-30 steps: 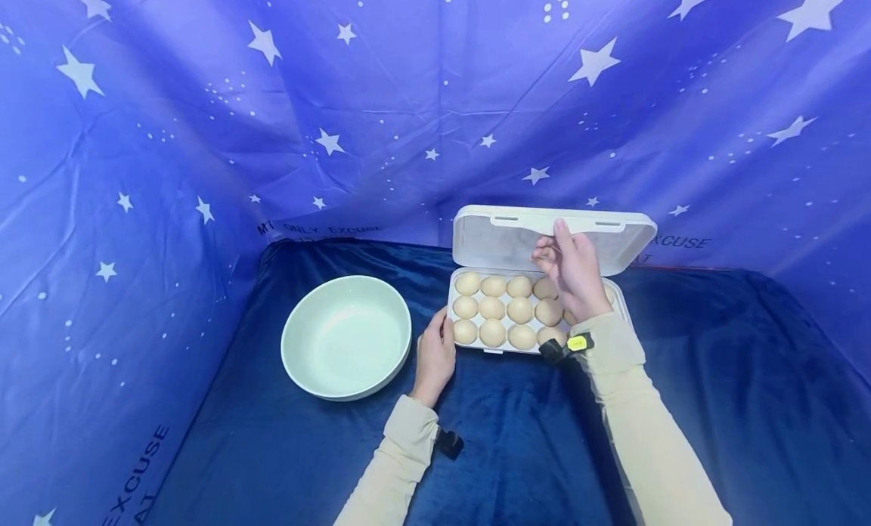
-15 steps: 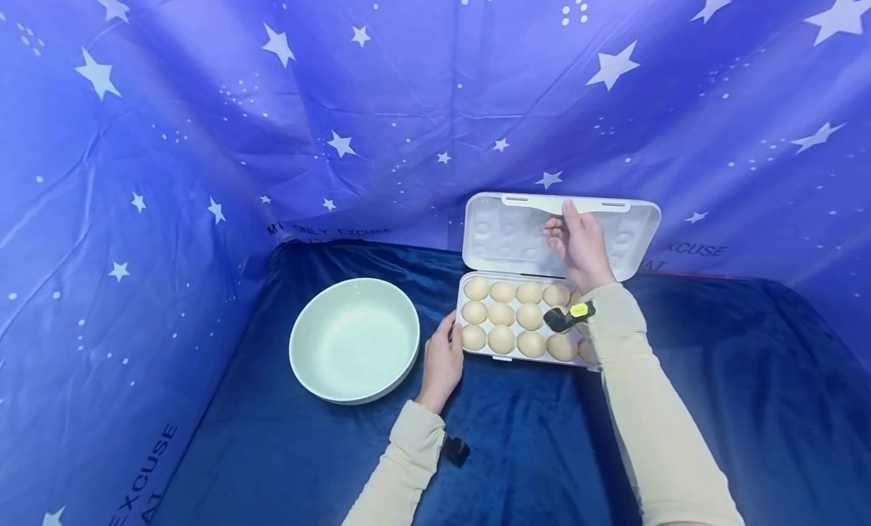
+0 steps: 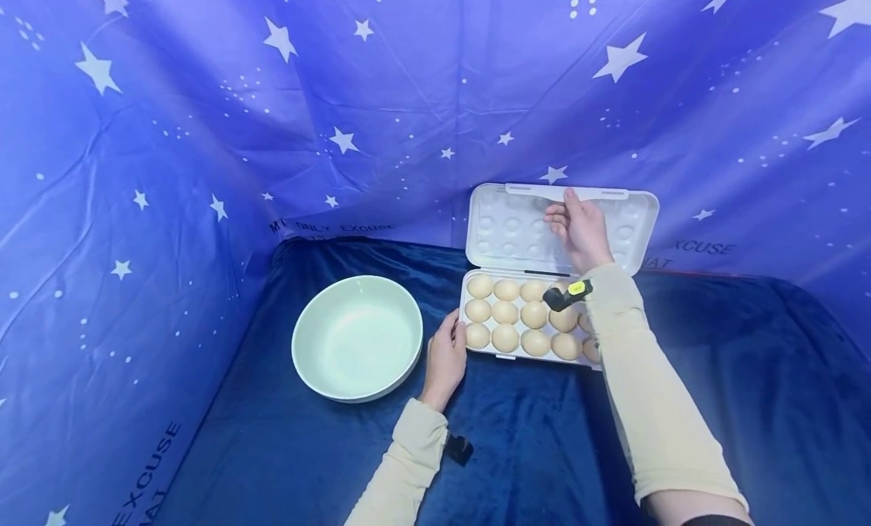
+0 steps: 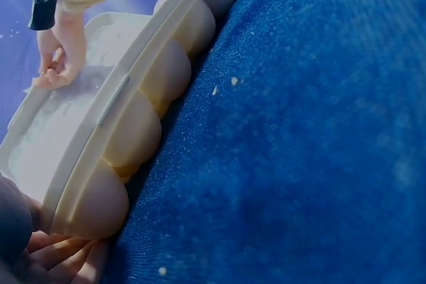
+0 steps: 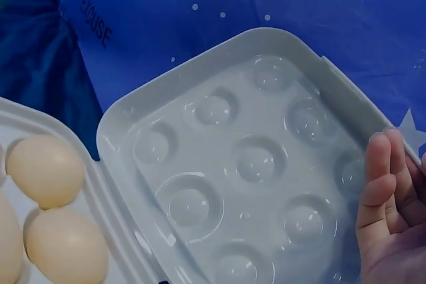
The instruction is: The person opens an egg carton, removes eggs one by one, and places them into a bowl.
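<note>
Right hand (image 3: 581, 231) was up at the front lip of the lid (image 3: 524, 235), thumb laid on the lip near its middle, other fingers loosely bent in front of the lid's inner face; couldn't tell whether it pinched the lip or only pressed on it. Left hand (image 3: 445, 363) gripped the left end of the egg box (image 3: 506, 357), thumb on the near side of the grip and fingers tucked under, per the left wrist view. Egg box sat right of centre on the dark blue cloth (image 3: 286, 465), lid raised and hinged along the far edge, tilted back near the backdrop (image 3: 408, 72). Tan eggs (image 3: 505, 312) sat in three rows, large end of the tray partly behind the right wrist and sleeve (image 3: 653, 405), so no full count. Lid was translucent white, its inside dimpled with round bumps. Pale green bowl (image 3: 357, 337) stood on the cloth left of the box, apart from it, left hand between the two. Black wrist cameras (image 3: 459, 449) on both cuffs, yellow tag (image 3: 577, 288) on the right one. Backdrop was blue-violet with white stars, dots and some black lettering (image 3: 354, 227).
</note>
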`<action>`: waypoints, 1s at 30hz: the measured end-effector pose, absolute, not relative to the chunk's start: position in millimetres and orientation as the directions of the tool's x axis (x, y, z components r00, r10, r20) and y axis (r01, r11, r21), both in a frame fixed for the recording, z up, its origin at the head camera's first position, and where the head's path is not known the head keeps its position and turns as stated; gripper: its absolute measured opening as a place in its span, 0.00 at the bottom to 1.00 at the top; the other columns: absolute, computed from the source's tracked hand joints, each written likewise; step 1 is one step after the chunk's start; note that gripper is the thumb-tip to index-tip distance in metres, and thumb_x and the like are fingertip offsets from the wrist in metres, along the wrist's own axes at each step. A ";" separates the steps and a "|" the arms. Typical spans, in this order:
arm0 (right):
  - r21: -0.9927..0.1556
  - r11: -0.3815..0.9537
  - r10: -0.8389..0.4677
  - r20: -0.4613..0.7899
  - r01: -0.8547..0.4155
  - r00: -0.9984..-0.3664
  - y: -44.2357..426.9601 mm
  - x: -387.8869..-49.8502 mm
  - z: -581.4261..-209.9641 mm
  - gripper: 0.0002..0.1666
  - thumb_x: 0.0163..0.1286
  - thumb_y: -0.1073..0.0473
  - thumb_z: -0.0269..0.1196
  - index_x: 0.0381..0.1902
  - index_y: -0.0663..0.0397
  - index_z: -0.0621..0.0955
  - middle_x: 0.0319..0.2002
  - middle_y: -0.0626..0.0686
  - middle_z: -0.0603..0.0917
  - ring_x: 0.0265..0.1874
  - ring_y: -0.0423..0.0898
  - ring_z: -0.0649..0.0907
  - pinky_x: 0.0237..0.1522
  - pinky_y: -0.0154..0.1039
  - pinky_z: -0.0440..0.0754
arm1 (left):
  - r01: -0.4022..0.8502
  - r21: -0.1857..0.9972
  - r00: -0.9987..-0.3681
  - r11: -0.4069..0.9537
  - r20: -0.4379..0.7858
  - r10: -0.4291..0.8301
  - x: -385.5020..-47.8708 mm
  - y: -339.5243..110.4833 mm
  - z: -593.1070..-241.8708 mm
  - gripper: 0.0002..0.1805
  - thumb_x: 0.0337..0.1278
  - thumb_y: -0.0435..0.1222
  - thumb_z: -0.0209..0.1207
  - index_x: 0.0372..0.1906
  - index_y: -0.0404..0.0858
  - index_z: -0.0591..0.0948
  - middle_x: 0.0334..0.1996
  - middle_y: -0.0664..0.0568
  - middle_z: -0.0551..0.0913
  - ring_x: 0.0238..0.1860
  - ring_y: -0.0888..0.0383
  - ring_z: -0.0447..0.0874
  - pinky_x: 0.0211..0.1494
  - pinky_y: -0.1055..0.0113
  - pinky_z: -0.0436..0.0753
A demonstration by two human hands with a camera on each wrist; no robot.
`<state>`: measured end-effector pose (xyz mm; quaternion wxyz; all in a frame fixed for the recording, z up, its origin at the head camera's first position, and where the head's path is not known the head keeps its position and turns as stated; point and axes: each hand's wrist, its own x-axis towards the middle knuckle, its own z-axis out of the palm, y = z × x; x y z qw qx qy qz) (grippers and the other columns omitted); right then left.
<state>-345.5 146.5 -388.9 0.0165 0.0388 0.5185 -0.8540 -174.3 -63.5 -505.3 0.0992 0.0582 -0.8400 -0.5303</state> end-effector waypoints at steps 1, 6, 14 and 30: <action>-0.874 -0.480 0.008 -0.090 0.075 -0.996 146.3 -344.9 -387.4 0.18 0.79 0.53 0.50 0.40 0.66 0.72 0.25 0.52 0.83 0.22 0.41 0.82 0.22 0.26 0.80 | 0.006 0.904 -0.974 0.428 0.102 -0.202 -174.2 -63.7 -505.4 0.19 0.76 0.36 0.48 0.65 0.36 0.76 0.57 0.43 0.83 0.57 0.51 0.83 0.60 0.55 0.82; -0.818 -0.561 -0.030 -0.132 0.126 -0.991 147.1 -335.5 -377.4 0.17 0.79 0.53 0.51 0.41 0.65 0.73 0.26 0.54 0.84 0.24 0.44 0.83 0.29 0.30 0.85 | -0.009 0.914 -0.979 0.407 0.074 -0.188 -174.1 -64.2 -505.4 0.20 0.76 0.36 0.48 0.66 0.36 0.75 0.58 0.43 0.82 0.58 0.51 0.82 0.61 0.56 0.81; -0.820 -0.565 -0.065 -0.065 0.090 -0.996 148.5 -301.0 -371.7 0.19 0.77 0.52 0.54 0.45 0.66 0.75 0.32 0.54 0.84 0.30 0.44 0.84 0.41 0.31 0.86 | -0.016 0.909 -0.981 0.415 0.066 -0.182 -174.6 -63.8 -503.8 0.20 0.76 0.36 0.49 0.65 0.36 0.75 0.58 0.43 0.82 0.58 0.51 0.82 0.62 0.56 0.81; -0.986 -0.111 -0.021 0.130 -0.127 -0.991 122.0 -189.2 -420.7 0.13 0.73 0.58 0.62 0.40 0.67 0.81 0.30 0.49 0.86 0.29 0.41 0.85 0.36 0.35 0.87 | -0.026 0.908 -0.990 0.417 0.035 -0.137 -175.9 -67.4 -499.1 0.20 0.75 0.36 0.48 0.66 0.34 0.75 0.58 0.42 0.82 0.59 0.51 0.81 0.63 0.59 0.80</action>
